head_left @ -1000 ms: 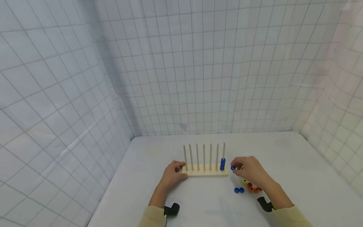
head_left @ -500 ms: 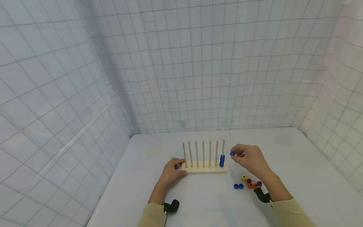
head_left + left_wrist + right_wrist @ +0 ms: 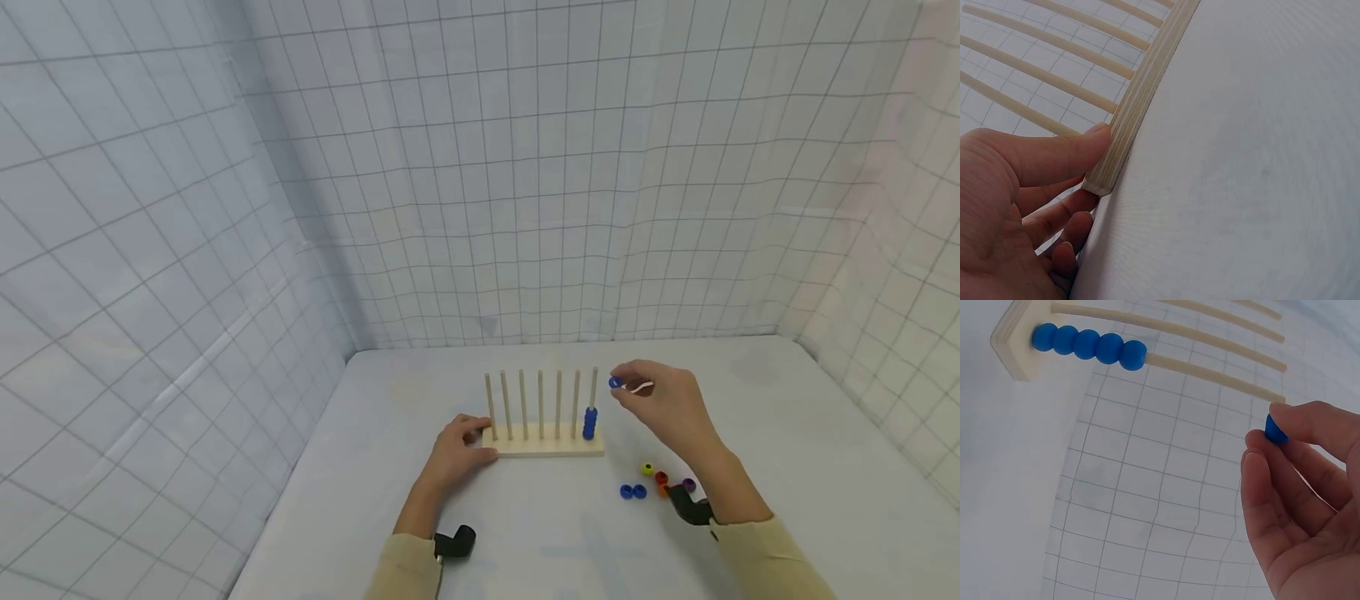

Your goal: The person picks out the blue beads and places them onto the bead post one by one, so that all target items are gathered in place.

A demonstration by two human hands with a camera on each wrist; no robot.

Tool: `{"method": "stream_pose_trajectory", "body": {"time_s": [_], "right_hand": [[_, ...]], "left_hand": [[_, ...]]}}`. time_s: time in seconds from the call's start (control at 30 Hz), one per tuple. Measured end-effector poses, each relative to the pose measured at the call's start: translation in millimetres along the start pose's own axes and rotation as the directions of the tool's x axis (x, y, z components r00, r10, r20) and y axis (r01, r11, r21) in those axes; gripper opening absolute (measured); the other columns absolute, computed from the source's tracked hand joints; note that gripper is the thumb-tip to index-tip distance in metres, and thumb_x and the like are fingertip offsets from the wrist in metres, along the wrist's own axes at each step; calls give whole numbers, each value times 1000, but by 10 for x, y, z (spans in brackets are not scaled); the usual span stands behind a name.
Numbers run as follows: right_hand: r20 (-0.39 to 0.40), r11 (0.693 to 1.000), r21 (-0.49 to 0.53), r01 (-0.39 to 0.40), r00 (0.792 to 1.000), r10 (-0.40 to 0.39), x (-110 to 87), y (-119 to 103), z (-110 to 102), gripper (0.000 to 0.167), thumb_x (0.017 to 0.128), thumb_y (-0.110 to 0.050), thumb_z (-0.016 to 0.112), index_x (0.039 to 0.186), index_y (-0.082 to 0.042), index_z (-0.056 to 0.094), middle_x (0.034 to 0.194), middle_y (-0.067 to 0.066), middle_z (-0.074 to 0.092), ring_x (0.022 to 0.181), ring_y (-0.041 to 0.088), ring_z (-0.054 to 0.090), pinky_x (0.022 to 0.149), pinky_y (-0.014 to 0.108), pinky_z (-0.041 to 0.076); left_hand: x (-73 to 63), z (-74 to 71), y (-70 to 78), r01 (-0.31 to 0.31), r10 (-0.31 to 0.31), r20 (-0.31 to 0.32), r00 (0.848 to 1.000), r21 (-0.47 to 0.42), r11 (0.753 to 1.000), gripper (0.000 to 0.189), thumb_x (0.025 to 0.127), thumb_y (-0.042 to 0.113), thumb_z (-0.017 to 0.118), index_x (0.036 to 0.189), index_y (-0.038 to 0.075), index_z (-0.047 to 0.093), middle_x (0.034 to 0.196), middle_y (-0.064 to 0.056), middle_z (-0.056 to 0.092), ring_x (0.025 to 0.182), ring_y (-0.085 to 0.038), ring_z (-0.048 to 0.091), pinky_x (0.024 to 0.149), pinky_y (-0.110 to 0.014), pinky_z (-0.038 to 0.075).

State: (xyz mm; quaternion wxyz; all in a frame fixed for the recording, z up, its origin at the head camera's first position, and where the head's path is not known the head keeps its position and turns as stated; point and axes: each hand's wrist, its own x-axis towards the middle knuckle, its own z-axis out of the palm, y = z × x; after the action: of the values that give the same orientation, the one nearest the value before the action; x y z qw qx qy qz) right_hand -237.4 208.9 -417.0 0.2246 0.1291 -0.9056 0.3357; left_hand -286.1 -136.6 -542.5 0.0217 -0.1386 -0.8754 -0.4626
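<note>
A wooden peg rack point(image 3: 547, 448) with a row of upright dowels stands on the table. Its rightmost dowel point(image 3: 1210, 375) carries a stack of several blue beads point(image 3: 1088, 345) at the base. My left hand point(image 3: 452, 454) grips the left end of the rack's base, thumb point(image 3: 1066, 153) on the front edge and fingers behind. Between thumb and fingertips, my right hand point(image 3: 667, 404) pinches a blue bead point(image 3: 1275, 429). That bead is close to the tip of the rightmost dowel, just to its right in the head view.
Two loose blue beads point(image 3: 633, 492) lie on the white table point(image 3: 525, 525) right of the rack. Beside them are a yellow bead point(image 3: 648, 468), a red bead point(image 3: 661, 477), a purple bead point(image 3: 688, 484) and orange ones partly hidden by the black wrist camera point(image 3: 686, 505).
My right hand has risen from beside the rack's base to the height of the dowel tips, carrying the blue bead. The left hand keeps its grip on the rack.
</note>
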Motion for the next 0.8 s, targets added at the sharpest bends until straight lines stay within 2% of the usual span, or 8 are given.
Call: {"method": "stream_pose_trajectory", "body": {"time_s": [0.27, 0.37, 0.8], "right_hand": [[-60, 1000, 19, 18, 998, -17, 28, -53, 13, 21, 88, -17, 79, 109, -17, 74, 98, -6, 72, 84, 13, 66, 70, 33, 56], [-78, 999, 23, 28, 997, -27, 41, -80, 17, 21, 89, -16, 78, 110, -17, 74, 99, -6, 71, 86, 12, 65, 72, 33, 56], [-101, 996, 69, 49, 994, -42, 92, -109, 93, 24, 87, -10, 79, 110, -15, 75, 102, -4, 72, 88, 13, 65, 74, 30, 56]], "left_hand": [[15, 2, -27, -3, 3, 13, 1000, 2, 1000, 53, 78, 21, 87, 127, 9, 70, 118, -5, 61, 100, -24, 54, 85, -43, 45], [29, 2, -40, 18, -18, 13, 1000, 0, 1000, 53, 78, 22, 87, 127, 11, 70, 118, -3, 61, 101, -23, 54, 86, -42, 45], [20, 7, -27, 22, -22, 9, 1000, -13, 1000, 53, 77, 21, 87, 126, 10, 70, 118, -3, 61, 102, -23, 54, 86, -43, 45]]}}
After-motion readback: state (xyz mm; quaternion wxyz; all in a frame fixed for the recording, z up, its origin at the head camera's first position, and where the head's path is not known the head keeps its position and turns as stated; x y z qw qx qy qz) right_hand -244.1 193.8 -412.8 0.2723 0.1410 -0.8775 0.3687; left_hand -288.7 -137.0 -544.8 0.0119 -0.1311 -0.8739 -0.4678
